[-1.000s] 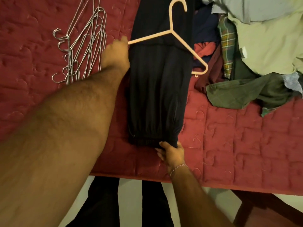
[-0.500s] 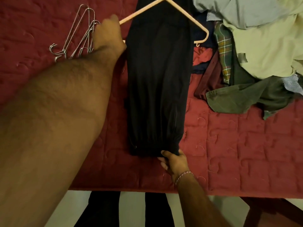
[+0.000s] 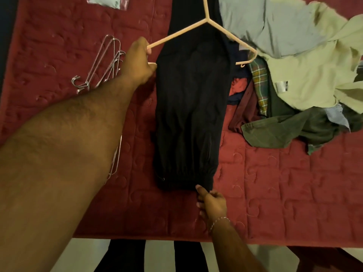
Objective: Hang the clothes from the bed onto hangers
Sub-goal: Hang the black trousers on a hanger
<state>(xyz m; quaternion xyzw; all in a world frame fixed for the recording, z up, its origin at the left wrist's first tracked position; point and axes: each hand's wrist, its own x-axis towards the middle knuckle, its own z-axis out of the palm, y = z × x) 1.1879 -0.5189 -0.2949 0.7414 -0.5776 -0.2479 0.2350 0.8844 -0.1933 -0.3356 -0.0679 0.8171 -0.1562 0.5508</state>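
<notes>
Black trousers (image 3: 188,114) lie folded lengthwise on the red quilted bed (image 3: 275,193), cuffs toward me. A pale plastic hanger (image 3: 206,21) rests across their upper part, its lower bar under or through the cloth. My left hand (image 3: 138,59) grips the hanger's left end. My right hand (image 3: 211,200) pinches the trousers' elastic cuff at the near end. A heap of clothes (image 3: 294,65) lies to the right: grey-blue, pale green, plaid, dark green and maroon pieces.
Several metal wire hangers (image 3: 104,63) lie on the bed left of my left hand, one more partly hidden under my forearm. The bed's near edge (image 3: 176,238) runs above my dark-clad legs and a pale floor.
The hanger and my left hand have slid further up the trousers, away from me. My right hand keeps its hold on the cuff. The view has tilted slightly.
</notes>
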